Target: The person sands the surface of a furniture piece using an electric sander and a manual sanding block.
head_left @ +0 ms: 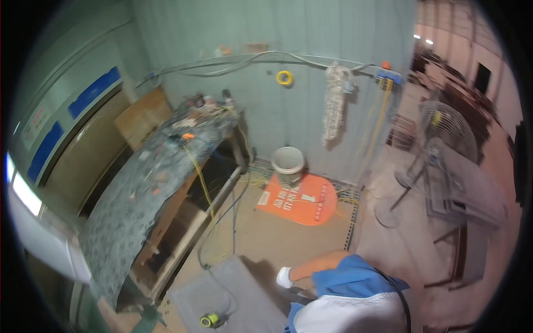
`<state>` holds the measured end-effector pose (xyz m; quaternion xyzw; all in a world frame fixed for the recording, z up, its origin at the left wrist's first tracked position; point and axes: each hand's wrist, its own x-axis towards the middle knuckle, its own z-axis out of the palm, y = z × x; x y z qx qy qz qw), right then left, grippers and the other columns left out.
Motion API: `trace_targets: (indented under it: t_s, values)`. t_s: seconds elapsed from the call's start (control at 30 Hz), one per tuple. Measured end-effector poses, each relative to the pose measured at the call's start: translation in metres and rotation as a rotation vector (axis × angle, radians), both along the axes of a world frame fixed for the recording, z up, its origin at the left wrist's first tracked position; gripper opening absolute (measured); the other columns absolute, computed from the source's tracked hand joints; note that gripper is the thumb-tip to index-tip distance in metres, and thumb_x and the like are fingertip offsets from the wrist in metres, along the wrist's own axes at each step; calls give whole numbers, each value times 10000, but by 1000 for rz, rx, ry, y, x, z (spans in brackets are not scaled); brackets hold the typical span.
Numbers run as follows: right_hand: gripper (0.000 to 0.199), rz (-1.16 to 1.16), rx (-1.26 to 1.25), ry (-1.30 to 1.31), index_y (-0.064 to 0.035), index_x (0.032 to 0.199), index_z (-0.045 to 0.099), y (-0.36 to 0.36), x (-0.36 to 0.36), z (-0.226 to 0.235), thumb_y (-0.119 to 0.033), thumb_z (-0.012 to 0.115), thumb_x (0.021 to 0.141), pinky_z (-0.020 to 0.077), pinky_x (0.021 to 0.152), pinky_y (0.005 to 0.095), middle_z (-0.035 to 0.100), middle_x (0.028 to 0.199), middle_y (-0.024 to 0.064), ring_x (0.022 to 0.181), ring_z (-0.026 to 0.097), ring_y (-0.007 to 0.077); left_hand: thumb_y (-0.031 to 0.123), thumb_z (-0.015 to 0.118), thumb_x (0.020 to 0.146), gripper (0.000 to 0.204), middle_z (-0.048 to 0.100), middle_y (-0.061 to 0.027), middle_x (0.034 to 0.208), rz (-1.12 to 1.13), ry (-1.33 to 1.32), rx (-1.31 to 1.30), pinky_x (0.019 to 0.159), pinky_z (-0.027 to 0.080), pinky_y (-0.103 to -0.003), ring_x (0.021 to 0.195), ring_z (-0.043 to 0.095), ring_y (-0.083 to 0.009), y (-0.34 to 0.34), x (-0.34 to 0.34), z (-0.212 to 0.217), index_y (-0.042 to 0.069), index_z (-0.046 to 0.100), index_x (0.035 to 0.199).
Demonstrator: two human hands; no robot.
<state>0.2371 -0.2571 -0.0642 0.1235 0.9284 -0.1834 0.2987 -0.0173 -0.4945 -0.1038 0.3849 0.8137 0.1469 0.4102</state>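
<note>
Neither of my hands is in view. At the lower edge, right of the middle, another person in a blue and white shirt (361, 302) bends forward. That person's bare forearm ends in a white glove (284, 277), beside a grey flat-topped block (244, 288). The glove's fingers, and anything they may hold, are hidden. Near the block's front lies a small yellow-green and black tool (210, 320), too small to name surely. A dark cord (206, 244) trails down to the block.
A workbench (150, 183) with a patterned grey cover and scattered items runs along the left. Against the back wall stands a white bucket (288, 161) by an orange sign (302, 200) on the floor. A pedestal fan (449, 130) and a grey frame (461, 188) are at the right.
</note>
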Motion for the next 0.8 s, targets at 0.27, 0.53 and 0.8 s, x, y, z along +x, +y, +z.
trace_targets:
  t_s: [0.27, 0.53, 0.8]
  values:
    - [199, -527, -136, -259, -97, 864, 822, -125, 158, -20, -204, 686, 766, 615, 715, 494, 785, 910, 185, 874, 773, 380, 298, 606, 966, 257, 746, -186, 982, -260, -84, 114, 820, 557, -501, 951, 720, -367, 39, 4, 10, 114, 770, 1040]
    - [191, -1013, -201, -642, -95, 859, 817, -380, 347, 41, -202, 687, 768, 613, 722, 491, 783, 913, 187, 877, 771, 377, 296, 603, 967, 256, 745, -190, 979, -243, -111, 102, 817, 554, -512, 948, 719, -374, -69, -49, -13, 115, 768, 1041]
    - [184, -1184, -272, -724, -94, 854, 811, -517, 361, 94, -200, 687, 769, 612, 729, 488, 781, 916, 190, 879, 770, 374, 295, 600, 968, 255, 744, -194, 976, -205, -104, 73, 815, 551, -523, 946, 719, -381, -144, -87, -28, 116, 766, 1042]
